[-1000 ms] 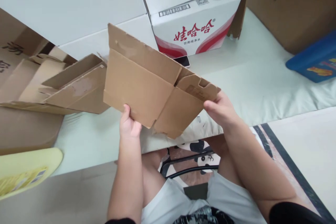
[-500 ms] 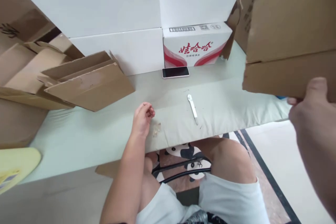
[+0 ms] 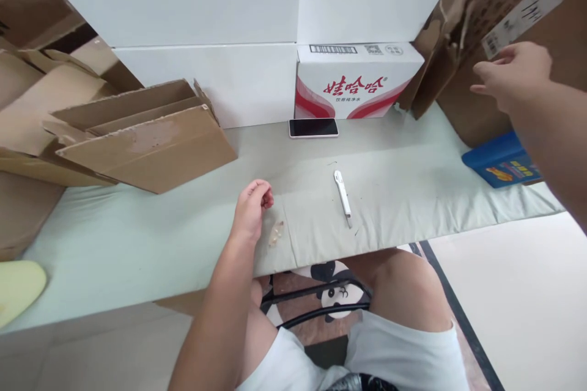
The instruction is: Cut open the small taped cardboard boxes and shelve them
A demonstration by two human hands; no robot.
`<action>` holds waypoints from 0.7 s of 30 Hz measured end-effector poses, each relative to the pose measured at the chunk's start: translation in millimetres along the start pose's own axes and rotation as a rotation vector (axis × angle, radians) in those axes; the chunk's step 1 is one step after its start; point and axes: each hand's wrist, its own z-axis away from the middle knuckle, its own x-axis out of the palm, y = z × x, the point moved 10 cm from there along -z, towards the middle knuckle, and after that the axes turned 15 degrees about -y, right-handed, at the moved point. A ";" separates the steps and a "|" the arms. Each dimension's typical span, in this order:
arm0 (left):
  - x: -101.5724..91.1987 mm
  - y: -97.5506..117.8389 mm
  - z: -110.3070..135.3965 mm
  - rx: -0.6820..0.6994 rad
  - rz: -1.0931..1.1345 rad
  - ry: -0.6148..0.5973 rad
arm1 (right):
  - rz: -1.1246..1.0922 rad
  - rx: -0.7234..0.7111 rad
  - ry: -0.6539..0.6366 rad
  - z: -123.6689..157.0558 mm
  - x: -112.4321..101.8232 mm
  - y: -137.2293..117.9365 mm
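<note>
My left hand [image 3: 254,203] rests on the pale green cloth with its fingers curled in; nothing shows in them. Just right of it lies a crumpled scrap of clear tape [image 3: 276,233]. A white utility knife [image 3: 342,197] lies farther right, blade end toward me. My right hand [image 3: 516,70] is raised at the right, empty, its fingers loosely bent and apart. It is in front of a large brown carton [image 3: 477,98] with a white label [image 3: 523,17]; whether it touches the carton I cannot tell.
A folded brown box [image 3: 156,146] stands at the left, beside more cardboard [image 3: 41,104]. White cartons line the back; one with red print [image 3: 360,85] has a phone [image 3: 313,127] before it. A blue package [image 3: 502,162] lies right. A yellow object [image 3: 21,290] is at the left edge.
My right hand has let go of the brown cardboard box it held and moved up and inward. The blue package and label are now uncovered. My left hand is much the same.
</note>
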 end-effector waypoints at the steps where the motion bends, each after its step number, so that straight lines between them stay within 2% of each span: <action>1: -0.4 1.8 -0.4 0.007 0.004 -0.003 | 0.002 0.073 -0.026 9.6 -1.7 1.6; 3: -1.6 6.5 0.5 0.021 0.018 -0.008 | 0.037 0.161 -0.104 33.2 -4.9 -0.4; 7: -7.5 17.4 9.3 0.062 0.077 0.005 | 0.221 0.011 -0.209 77.4 -13.5 -43.0; 10: -18.8 24.7 20.0 0.109 0.143 0.038 | 0.373 -0.157 -0.302 108.8 -1.3 -93.1; 13: -37.2 31.2 31.8 0.167 0.213 0.083 | 0.452 -0.421 -0.457 158.6 39.2 -161.2; 15: -51.6 35.2 39.4 0.201 0.253 0.112 | 0.455 -0.649 -0.590 209.5 78.0 -211.4; 17: -64.8 38.9 46.0 0.227 0.281 0.134 | 0.445 -0.918 -0.711 271.7 118.9 -261.8; 19: -75.7 43.0 51.2 0.252 0.301 0.150 | 0.424 -1.160 -0.745 328.9 154.7 -308.6; 21: -83.9 46.8 54.7 0.274 0.314 0.163 | 0.392 -1.340 -0.743 370.1 189.3 -349.0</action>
